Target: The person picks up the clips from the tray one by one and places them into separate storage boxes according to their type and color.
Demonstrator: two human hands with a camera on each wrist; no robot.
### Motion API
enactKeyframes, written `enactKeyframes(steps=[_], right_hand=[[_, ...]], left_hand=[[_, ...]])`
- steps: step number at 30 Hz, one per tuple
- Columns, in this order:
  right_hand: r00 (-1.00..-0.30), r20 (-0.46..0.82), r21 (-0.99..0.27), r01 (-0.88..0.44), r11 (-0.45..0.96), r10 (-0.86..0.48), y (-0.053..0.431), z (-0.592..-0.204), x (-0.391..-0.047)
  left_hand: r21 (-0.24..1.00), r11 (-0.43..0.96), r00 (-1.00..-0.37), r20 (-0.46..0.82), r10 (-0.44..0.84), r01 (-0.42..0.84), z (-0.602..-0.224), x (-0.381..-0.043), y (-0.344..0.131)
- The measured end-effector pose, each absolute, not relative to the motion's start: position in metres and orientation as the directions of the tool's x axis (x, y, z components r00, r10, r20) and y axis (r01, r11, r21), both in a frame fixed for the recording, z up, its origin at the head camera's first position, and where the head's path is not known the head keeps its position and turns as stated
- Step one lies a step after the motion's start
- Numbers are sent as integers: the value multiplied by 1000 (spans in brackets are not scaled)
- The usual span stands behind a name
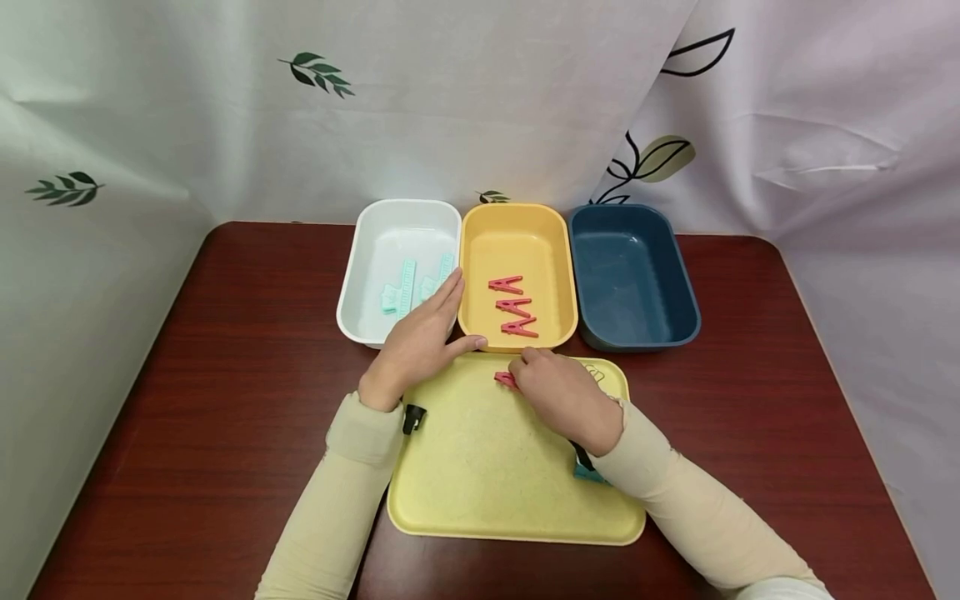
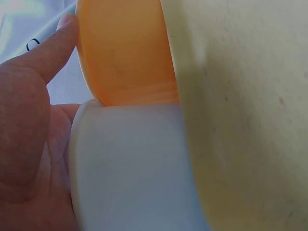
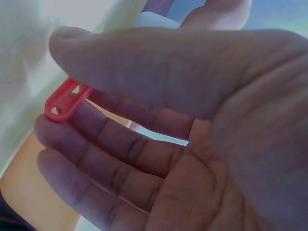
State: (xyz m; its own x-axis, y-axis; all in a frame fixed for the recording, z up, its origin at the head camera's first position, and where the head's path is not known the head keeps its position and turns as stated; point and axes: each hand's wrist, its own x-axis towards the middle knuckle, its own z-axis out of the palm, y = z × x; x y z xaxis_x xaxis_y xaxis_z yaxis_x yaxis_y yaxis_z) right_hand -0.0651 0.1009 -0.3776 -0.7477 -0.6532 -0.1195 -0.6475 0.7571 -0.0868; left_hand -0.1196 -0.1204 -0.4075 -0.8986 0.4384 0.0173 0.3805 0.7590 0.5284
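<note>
My right hand (image 1: 566, 396) pinches a red clothespin (image 1: 506, 380) over the upper part of the yellow tray (image 1: 487, 483); in the right wrist view the clothespin (image 3: 65, 103) sticks out between thumb and fingertips. With fingers straight, my left hand (image 1: 422, 340) lies across the near rims of the white bin (image 1: 365, 250) and the orange-yellow bin (image 1: 517, 223), its thumb at the latter's front edge. Three red clothespins (image 1: 514, 307) lie inside the orange-yellow bin. Mint-green clips (image 1: 407, 287) rest in the white one, partly behind my left fingers.
Right of the other bins stands a dark blue bin (image 1: 633, 287). The tray also bears a black clip (image 1: 413, 418) at its left edge, wire paper clips (image 1: 595, 373) at upper right, and a teal-and-black item (image 1: 589, 473) partly hidden under my right wrist. A curtain hangs behind the table.
</note>
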Motion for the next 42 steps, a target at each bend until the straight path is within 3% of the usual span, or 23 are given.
enactKeyframes(steps=[9, 33, 42], right_hand=[[-735, -39, -92, -672, 735, -677, 102, -371, -64], [-773, -38, -89, -629, 772, -634, 105, -355, -73], [-772, 26, -89, -635, 767, -636, 108, -350, -79]], left_hand=[[533, 756, -899, 19, 438, 380, -408, -120, -121], [532, 753, -896, 25, 444, 388, -408, -119, -121], [530, 753, -896, 26, 444, 389, -408, -119, -121]])
